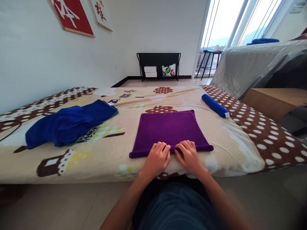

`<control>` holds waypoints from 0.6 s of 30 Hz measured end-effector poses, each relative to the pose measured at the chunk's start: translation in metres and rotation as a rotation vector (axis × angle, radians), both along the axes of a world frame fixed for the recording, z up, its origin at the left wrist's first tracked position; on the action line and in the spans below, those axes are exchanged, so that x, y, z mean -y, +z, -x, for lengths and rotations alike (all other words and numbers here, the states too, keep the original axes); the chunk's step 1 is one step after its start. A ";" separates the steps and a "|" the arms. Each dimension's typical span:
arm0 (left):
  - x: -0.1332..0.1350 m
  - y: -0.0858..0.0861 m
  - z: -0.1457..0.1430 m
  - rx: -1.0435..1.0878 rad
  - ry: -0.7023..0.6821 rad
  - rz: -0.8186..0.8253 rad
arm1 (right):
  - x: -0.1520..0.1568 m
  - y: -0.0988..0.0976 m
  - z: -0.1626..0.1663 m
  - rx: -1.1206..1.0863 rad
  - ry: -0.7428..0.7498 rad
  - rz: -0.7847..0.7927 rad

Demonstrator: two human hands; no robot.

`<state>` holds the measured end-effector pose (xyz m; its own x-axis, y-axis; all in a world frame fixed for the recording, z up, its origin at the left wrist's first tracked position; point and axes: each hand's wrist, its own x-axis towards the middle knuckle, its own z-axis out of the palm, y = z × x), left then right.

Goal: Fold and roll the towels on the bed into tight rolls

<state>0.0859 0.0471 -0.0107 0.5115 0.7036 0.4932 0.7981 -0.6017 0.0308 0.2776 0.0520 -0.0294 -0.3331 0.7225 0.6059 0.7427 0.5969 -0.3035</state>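
- A purple cloth [168, 127] is lying on the patterned blanket [96, 166], its near edge forming a thin roll [139, 154].
- The left hand [157, 158] and right hand [188, 157] are pinching that roll, covering parts of it.
- A rolled blue cloth [214, 105] is resting to the right; a crumpled blue cloth [69, 123] is lying to the left.
- Beyond, a black rack [158, 59] is standing by the wall [155, 28].

Window [223, 19]: daylight comes in here, bleached nearly white.
Plastic sheet [251, 60]: pale glare across its top.
Bed [122, 140]: evenly lit, stretched toward its left and right edges.
Hands [157, 159]: sharp, softly lit.
Floor [79, 204]: dim before the bed's near edge, blurring sideways.
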 end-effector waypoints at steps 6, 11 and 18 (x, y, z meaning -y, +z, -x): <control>-0.003 0.001 -0.001 -0.132 0.066 0.049 | -0.006 -0.003 -0.005 0.116 -0.008 0.008; -0.010 0.000 0.003 -0.168 0.139 0.048 | -0.013 -0.004 -0.008 0.176 -0.035 0.008; -0.001 -0.008 0.062 -0.107 0.306 -0.059 | -0.012 -0.012 -0.054 0.137 -0.165 -0.074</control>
